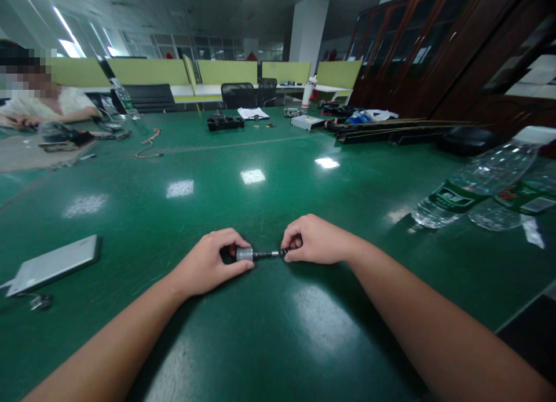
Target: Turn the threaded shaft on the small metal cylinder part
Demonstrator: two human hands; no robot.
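Observation:
Low over the green table (260, 205), my left hand (212, 260) is closed around a grey metal cylinder with a thin dark shaft (244, 254), which looks like a small motor. Its shaft lies level and points right, ending in a bright silver tip. At that tip, my right hand (310, 240) pinches a small black ridged piece (285, 252) between thumb and fingers. The ridged piece and the shaft tip are in line and very close; whether they touch I cannot tell. Fingers hide part of both pieces.
Two water bottles (478, 176) stand at the right. A silver power bank or phone (56, 265) with a cable lies at the left. Farther back are a black part (225, 123), papers (252, 113), a white box (306, 122) and long dark strips (391, 130). Another person (47, 103) sits far left.

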